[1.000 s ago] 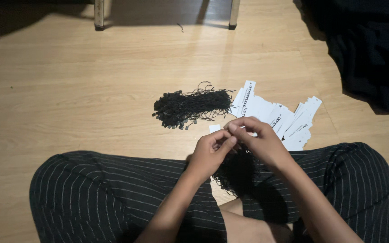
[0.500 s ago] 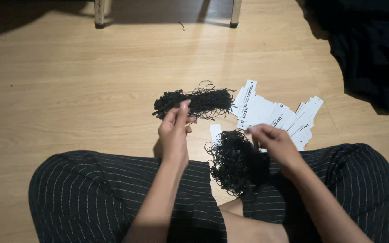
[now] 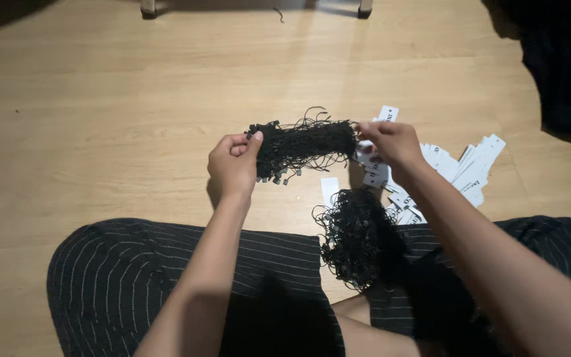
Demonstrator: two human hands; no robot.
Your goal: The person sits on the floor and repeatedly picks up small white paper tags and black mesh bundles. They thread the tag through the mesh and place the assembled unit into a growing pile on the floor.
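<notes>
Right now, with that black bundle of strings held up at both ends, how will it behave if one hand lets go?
The bundle of strings would probably flop down: it is thin cord, held only at its ends by the left hand and right hand. It looks light. Loose loops stick out, so it may snag or shed strands.

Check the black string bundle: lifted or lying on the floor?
Lifted: the black string bundle is stretched between left hand and right hand.

Light wooden floor (image 3: 100, 99); furniture legs (image 3: 148, 8) (perhaps a chair's) above.
</notes>
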